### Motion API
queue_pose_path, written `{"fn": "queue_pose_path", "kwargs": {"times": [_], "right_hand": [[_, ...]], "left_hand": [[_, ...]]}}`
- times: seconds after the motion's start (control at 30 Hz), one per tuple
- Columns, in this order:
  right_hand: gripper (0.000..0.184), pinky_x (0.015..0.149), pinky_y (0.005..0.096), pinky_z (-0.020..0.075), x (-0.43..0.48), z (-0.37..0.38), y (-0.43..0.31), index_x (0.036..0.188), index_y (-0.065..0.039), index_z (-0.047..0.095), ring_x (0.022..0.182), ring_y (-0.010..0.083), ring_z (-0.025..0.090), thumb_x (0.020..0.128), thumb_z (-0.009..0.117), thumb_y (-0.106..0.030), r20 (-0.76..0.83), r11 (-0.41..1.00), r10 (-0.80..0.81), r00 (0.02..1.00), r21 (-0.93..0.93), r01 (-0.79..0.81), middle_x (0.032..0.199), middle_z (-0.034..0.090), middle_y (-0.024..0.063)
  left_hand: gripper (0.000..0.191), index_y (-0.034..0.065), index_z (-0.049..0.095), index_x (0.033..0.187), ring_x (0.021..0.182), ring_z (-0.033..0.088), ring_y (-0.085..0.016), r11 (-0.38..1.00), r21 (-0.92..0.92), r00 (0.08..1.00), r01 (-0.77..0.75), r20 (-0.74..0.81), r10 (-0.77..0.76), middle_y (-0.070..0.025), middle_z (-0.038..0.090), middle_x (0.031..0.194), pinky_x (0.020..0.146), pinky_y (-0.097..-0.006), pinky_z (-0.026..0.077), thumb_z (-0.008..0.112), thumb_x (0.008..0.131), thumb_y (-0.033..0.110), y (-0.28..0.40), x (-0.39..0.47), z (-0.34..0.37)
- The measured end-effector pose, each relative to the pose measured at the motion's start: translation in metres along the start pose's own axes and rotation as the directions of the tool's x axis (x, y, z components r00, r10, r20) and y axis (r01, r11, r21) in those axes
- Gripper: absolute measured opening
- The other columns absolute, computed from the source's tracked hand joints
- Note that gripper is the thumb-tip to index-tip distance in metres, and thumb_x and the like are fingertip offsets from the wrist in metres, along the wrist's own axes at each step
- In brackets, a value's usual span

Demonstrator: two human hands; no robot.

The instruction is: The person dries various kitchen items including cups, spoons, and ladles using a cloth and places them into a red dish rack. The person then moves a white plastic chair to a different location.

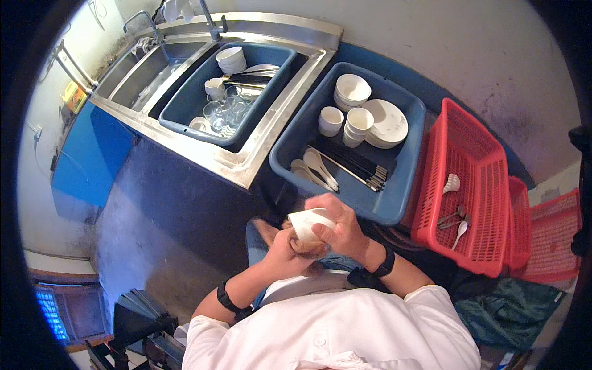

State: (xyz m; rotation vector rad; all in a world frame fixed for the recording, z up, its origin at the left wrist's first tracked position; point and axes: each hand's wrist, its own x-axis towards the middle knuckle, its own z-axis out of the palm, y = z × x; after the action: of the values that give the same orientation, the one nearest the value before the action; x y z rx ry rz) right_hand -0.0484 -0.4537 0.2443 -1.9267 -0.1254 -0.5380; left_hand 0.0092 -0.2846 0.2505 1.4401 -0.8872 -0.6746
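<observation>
My right hand grips a white cup in front of my body, thumb along its side. The cup is tilted, and its inside cannot be made out. Close below it, my left hand is closed on a tan-brown cloth that is bunched against the cup. Just beyond my hands stands a blue plastic tub. Inside it are stacked white cups, white bowls, a pile of plates, a bundle of black chopsticks and several white soup spoons.
A second blue tub with glasses, bowls and chopsticks sits in the steel sink unit at left. To the right, a red plastic basket holds several spoons. Black equipment stands behind me at lower left.
</observation>
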Motion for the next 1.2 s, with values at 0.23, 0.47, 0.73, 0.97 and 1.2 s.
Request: {"fn": "queue_pose_path", "kwargs": {"times": [0.23, 0.47, 0.73, 0.97, 1.2], "right_hand": [[0.027, 0.063, 0.0263, 0.0454, -0.007, 0.017, 0.030, 0.084, 0.002, 0.067, 0.067, 0.0100, 0.056, 0.089, 0.059, -0.023, 0.282, 0.617, 0.671, 0.685, 0.299, -0.728, 0.074, 0.064, 0.0042], [0.030, 0.071, 0.0257, 0.0460, -0.015, -0.004, 0.042, 0.089, -0.002, 0.066, 0.077, 0.0114, 0.059, 0.096, 0.046, -0.022, 0.236, 0.486, 0.599, 0.765, 0.651, -0.582, 0.086, 0.064, 0.0036], [0.040, 0.080, 0.0315, 0.0527, -0.018, -0.023, 0.030, 0.105, -0.001, 0.059, 0.088, 0.0193, 0.066, 0.097, 0.043, -0.036, 0.233, 0.331, 0.544, 0.806, 0.823, -0.461, 0.097, 0.067, 0.0113], [0.043, 0.079, 0.0316, 0.0525, -0.015, -0.012, 0.026, 0.105, 0.000, 0.058, 0.089, 0.0193, 0.065, 0.097, 0.043, -0.039, 0.235, 0.248, 0.555, 0.798, 0.869, -0.428, 0.098, 0.066, 0.0119], [0.040, 0.076, 0.0270, 0.0498, -0.014, 0.001, 0.012, 0.104, 0.000, 0.060, 0.084, 0.0128, 0.061, 0.096, 0.049, -0.038, 0.156, 0.589, 0.462, 0.873, 0.682, -0.434, 0.096, 0.065, 0.0083]], "left_hand": [[0.024, 0.0074, 0.065, 0.088, 0.075, 0.065, -0.028, 0.577, 0.673, 0.859, -0.463, 0.502, 0.102, -0.0082, 0.065, 0.080, 0.071, -0.0378, 0.053, 0.064, 0.074, 0.026, -0.038, 0.005, -0.009], [0.021, 0.0046, 0.065, 0.089, 0.096, 0.061, -0.030, 0.455, 0.831, 0.935, -0.321, 0.202, 0.290, -0.0138, 0.063, 0.101, 0.088, -0.0345, 0.048, 0.065, 0.068, 0.011, -0.028, -0.007, -0.025], [0.046, 0.0044, 0.044, 0.132, 0.118, 0.053, -0.022, 0.831, -0.539, 0.843, -0.140, -0.504, -0.185, -0.0088, 0.053, 0.127, 0.096, -0.0346, 0.046, 0.049, 0.098, 0.035, -0.044, -0.031, -0.058], [0.070, 0.0079, 0.032, 0.139, 0.118, 0.051, -0.030, 0.772, -0.538, 0.924, -0.339, -0.344, 0.166, -0.0137, 0.052, 0.126, 0.098, -0.0435, 0.042, 0.053, 0.090, 0.053, 0.009, -0.013, -0.049], [0.073, 0.0000, 0.036, 0.137, 0.133, 0.035, -0.031, 0.996, -0.077, 0.994, -0.048, -0.105, 0.040, -0.0190, 0.036, 0.141, 0.110, -0.0400, 0.026, 0.069, 0.073, 0.005, 0.001, -0.001, -0.024]]}}
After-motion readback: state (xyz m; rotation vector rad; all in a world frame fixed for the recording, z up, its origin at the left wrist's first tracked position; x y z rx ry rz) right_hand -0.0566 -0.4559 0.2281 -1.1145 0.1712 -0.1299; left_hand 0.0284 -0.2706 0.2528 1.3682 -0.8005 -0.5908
